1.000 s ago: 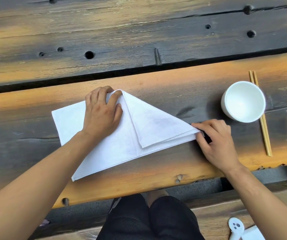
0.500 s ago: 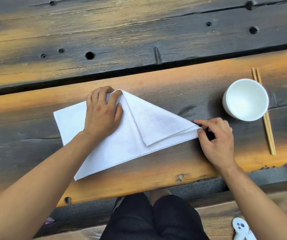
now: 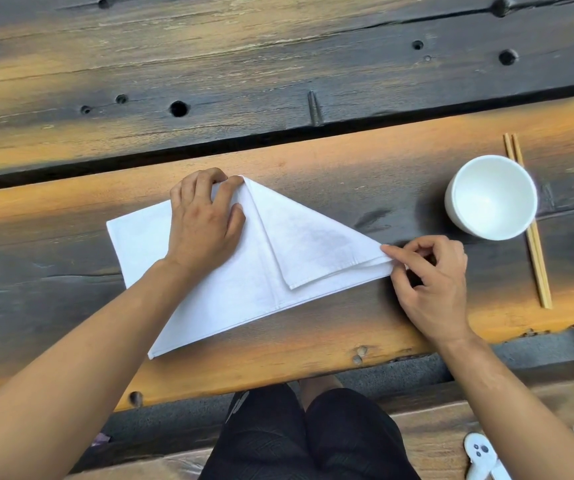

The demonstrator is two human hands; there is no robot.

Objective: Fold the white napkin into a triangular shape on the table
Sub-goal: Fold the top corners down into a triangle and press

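1. White napkin point(image 3: 209, 292): lies partly folded on the wooden bench point(image 3: 313, 161), centre of frame.
2. Left hand point(image 3: 206, 223): grip released, fingers pressing the napkin's upper corner flat.
3. Right hand point(image 3: 427, 275): grip pinching the napkin's right tip.
4. White cup point(image 3: 491, 197) and chopsticks point(image 3: 534, 244): right of frame.

You have a matt white cloth napkin point(image 3: 230, 271) in front of you, smooth with a stitched hem along its edges. The table point(image 3: 278, 64) under it is rough old wood, dark and weathered, worn to bare orange in bands, cracked along the grain and pitted with holes. The cup point(image 3: 491, 197) looks like smooth white ceramic with a soft sheen. The chopsticks point(image 3: 534, 244) are pale, unvarnished wood or bamboo.
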